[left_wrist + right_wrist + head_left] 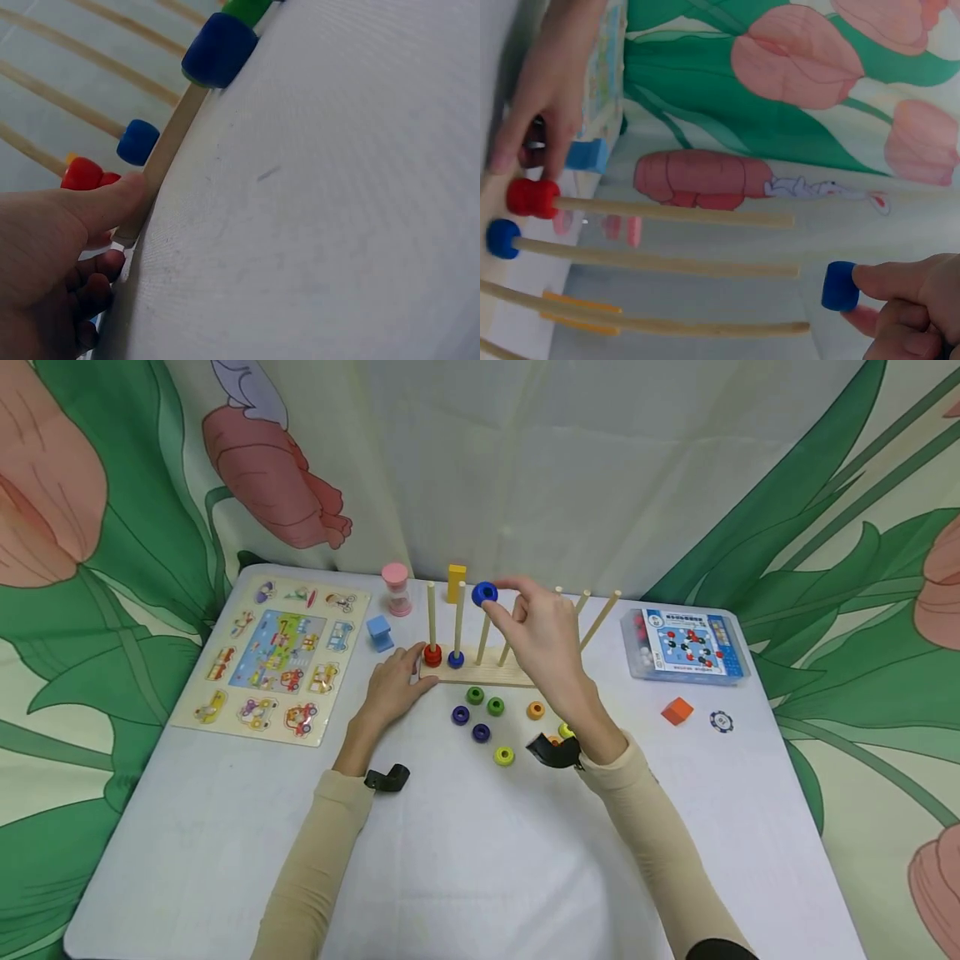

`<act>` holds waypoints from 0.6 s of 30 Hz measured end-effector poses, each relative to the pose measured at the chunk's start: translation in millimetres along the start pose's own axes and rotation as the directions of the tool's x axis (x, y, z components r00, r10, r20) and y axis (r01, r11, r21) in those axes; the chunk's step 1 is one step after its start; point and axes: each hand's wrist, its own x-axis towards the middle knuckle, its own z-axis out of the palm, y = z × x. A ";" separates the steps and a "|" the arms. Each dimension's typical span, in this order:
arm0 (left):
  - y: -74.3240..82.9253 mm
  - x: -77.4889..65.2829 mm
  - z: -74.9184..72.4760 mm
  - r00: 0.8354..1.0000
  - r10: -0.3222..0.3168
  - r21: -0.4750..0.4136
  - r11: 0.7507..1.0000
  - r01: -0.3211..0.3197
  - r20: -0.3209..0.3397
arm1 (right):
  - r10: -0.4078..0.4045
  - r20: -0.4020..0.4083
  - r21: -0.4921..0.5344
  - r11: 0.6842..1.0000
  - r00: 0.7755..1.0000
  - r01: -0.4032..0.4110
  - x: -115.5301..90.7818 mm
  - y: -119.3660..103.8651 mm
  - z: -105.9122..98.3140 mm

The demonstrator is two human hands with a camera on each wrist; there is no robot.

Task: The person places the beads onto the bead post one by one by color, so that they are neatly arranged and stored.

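My left hand point(390, 689) grips the left end of a wooden peg base point(480, 675), thumb on its front edge in the left wrist view. Raised in my right hand point(546, 631), a blue bead point(841, 286) is pinched between thumb and fingers, near the tops of the second and third pegs. Red beads point(532, 198) sit at the foot of the leftmost peg. One blue bead point(456, 661) is at the bottom of the peg beside it. The right part of the base is hidden behind my right hand.
Loose green point(475, 696), dark blue point(480, 733), orange point(535, 711) and yellow beads point(504, 757) lie before the base. A puzzle board point(347, 602), blue block point(380, 633), hourglass point(396, 578) and yellow block point(456, 583) surround its left. A plastic box point(686, 645), orange block point(677, 711) and chip point(722, 722) lie right.
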 end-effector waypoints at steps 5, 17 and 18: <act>-0.5 0.4 -0.2 1.000 0.023 -0.011 1.000 -0.023 -0.003 | -0.001 0.073 -0.075 0.997 0.997 0.006 27.1 -11.0 7.9; -0.1 -0.1 -1.8 1.000 0.017 0.003 1.000 -0.017 -0.014 | 0.010 0.107 -0.072 0.997 0.994 -0.002 14.9 0.8 16.5; -0.9 -0.4 -1.7 1.000 0.020 0.005 1.000 -0.020 -0.019 | 0.027 0.106 -0.061 0.998 0.994 -0.021 9.9 3.2 14.9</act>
